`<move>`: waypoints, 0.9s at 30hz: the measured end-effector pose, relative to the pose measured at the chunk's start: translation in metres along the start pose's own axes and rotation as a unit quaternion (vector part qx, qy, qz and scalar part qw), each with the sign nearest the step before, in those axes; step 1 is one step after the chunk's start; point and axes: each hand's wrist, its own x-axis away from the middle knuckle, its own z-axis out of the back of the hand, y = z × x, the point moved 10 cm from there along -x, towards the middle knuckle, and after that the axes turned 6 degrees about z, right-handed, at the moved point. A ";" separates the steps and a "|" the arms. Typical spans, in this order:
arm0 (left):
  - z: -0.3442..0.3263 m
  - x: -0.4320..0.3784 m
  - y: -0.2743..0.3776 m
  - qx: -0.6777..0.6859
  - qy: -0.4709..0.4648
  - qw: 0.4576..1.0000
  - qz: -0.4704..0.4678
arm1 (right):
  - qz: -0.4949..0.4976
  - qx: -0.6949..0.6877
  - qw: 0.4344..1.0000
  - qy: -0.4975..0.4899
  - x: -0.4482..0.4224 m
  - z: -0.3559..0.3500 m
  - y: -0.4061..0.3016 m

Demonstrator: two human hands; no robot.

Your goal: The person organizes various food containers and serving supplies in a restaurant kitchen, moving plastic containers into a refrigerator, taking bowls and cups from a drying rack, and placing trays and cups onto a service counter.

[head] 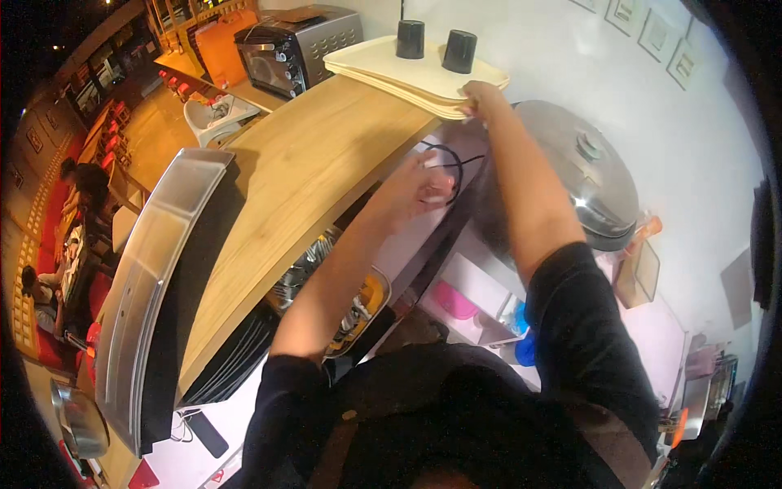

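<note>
My right hand (484,101) grips the near right corner of a stack of cream serving trays (366,56). The stack lies on the far end of a wooden counter top (293,147). Two black cups (410,40) stand on the top tray, apart from each other. Lower down, my left hand (431,183) is blurred by motion beside the counter's edge, its fingers apart and nothing plainly in it. Behind its fingers a black cable (458,165) loops over the lower surface.
To the right stands a large pot with a domed metal lid (574,159). A toaster oven (293,49) sits beyond the trays. Cutlery fills a tray (366,305) beneath the counter top. A clear-lidded black container (159,275) borders the left. People sit at tables (79,244) farther off.
</note>
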 end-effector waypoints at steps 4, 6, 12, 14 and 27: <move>0.030 -0.094 0.002 0.162 0.058 0.985 0.020 | -0.139 -0.419 0.896 0.050 0.059 -0.053 -0.036; 0.015 -0.134 0.002 0.204 0.082 0.975 0.022 | -0.162 -0.541 0.801 0.201 0.068 -0.018 -0.014; -0.010 -0.199 0.013 0.256 0.023 0.963 -0.085 | -0.043 -0.535 0.779 0.325 0.060 0.031 -0.008; 0.029 -0.193 0.035 0.280 0.013 0.945 -0.168 | -0.013 -0.573 0.771 0.278 0.064 0.002 -0.051; 0.071 0.053 0.012 0.269 0.211 0.931 -0.126 | -0.007 -0.609 0.762 0.220 0.077 0.040 -0.137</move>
